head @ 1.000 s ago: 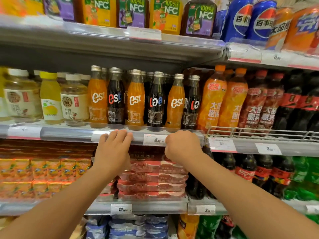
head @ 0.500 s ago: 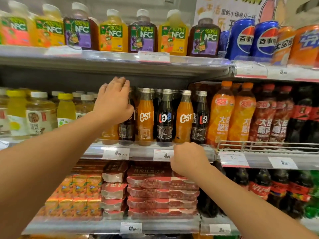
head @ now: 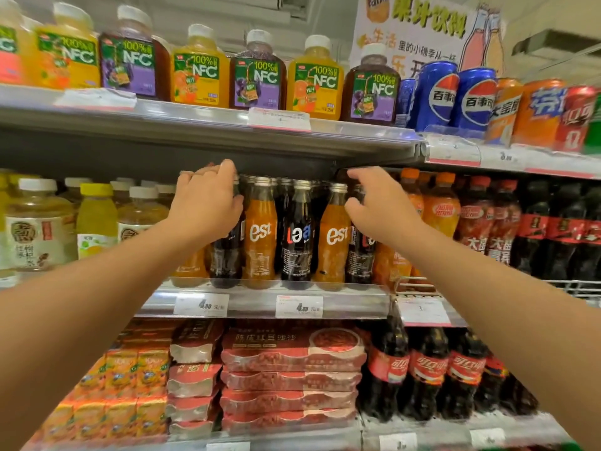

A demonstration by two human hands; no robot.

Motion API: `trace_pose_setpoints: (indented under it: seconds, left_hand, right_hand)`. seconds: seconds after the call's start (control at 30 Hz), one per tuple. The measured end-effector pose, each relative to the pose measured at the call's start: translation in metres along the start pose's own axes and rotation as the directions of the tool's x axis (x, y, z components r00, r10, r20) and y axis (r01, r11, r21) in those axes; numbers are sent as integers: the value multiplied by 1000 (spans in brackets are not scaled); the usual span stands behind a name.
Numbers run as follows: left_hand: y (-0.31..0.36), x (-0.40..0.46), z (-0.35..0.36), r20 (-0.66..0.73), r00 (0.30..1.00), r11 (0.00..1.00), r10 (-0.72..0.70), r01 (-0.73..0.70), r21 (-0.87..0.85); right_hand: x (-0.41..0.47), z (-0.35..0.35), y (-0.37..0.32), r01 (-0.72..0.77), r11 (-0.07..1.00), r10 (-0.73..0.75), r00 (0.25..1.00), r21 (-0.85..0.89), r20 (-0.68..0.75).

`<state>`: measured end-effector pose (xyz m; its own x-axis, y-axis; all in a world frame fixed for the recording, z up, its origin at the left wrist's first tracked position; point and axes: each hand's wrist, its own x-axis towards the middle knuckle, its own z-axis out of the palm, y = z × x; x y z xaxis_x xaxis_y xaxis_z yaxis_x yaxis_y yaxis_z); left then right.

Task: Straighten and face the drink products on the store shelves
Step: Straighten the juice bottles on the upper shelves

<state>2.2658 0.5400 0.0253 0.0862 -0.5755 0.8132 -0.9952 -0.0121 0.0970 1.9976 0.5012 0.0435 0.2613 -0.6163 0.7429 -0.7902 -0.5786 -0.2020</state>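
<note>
A row of est glass bottles stands on the middle shelf [head: 260,301], orange and dark ones alternating. My left hand [head: 208,203] grips the neck of a dark est bottle [head: 227,255] near the left end of the row. My right hand [head: 374,203] curls its fingers and thumb round the neck of another dark est bottle [head: 359,258] at the right end. Between them stand an orange est bottle [head: 260,242], a dark bottle [head: 297,242] whose logo reads reversed, and an orange bottle [head: 333,245]. Both held bottles' labels are partly hidden by my hands.
Pale tea and yellow juice bottles [head: 97,219] stand left of the row, and orange and red soda bottles [head: 442,213] stand right. The upper shelf [head: 201,125] hangs close over the caps, with NFC juices and Pepsi cans [head: 435,96]. Boxed packs and cola bottles [head: 426,369] fill the shelf below.
My left hand rose from the shelf edge to the bottle necks first. My right hand then left the shelf edge and reached the rightmost dark bottle. The view tilted upward.
</note>
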Motion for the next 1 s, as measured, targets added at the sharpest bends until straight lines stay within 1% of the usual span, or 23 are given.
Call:
trace_pose_setpoints:
  seconds: [0.1, 0.17, 0.2, 0.3, 0.4, 0.47, 0.53, 0.6, 0.67, 0.87, 1.0]
  left_hand:
    - [2, 0, -7, -23, 1000, 1000, -4, 4, -15]
    - [2, -2, -12, -20, 1000, 997, -16, 14, -70]
    - [2, -4, -15, -18, 1000, 992, -25, 23, -124]
    - [2, -8, -18, -5, 998, 957, -55, 51, -284]
    - [1, -10, -18, 30, 995, 918, -93, 97, -385]
    - [-2, -9, -18, 65, 988, 899, -143, 157, -409]
    - [-6, -9, -15, 72, 986, 909, -150, 166, -382]
    - [-9, -10, -13, 74, 985, 898, -159, 175, -403]
    - [-10, -14, -13, 72, 981, 873, -178, 191, -450]
    - [-8, -31, -15, 22, 982, 832, -190, 173, -527]
    - [-9, -35, -31, -85, 976, 788, -202, 111, -606]
  right_hand:
    - [21, 7, -2, -11, 997, 23, 990, -83, 138]
    - [29, 13, -2, -64, 996, 76, 979, -67, 190]
    - [31, 15, -2, -88, 994, 98, 974, -60, 202]
    - [31, 19, -2, -132, 991, 136, 974, -32, 180]
    - [28, 20, -3, -189, 977, 175, 974, 97, 143]
    - [26, 21, -3, -229, 953, 205, 969, 197, 135]
    - [21, 22, -3, -254, 940, 225, 964, 229, 143]
    - [14, 23, -1, -256, 932, 228, 964, 255, 136]
    - [7, 22, 0, -226, 930, 209, 974, 292, 86]
    - [-24, 13, -12, -59, 947, 89, 993, 315, -80]
    - [-30, -10, -37, 102, 955, -33, 970, 279, -241]
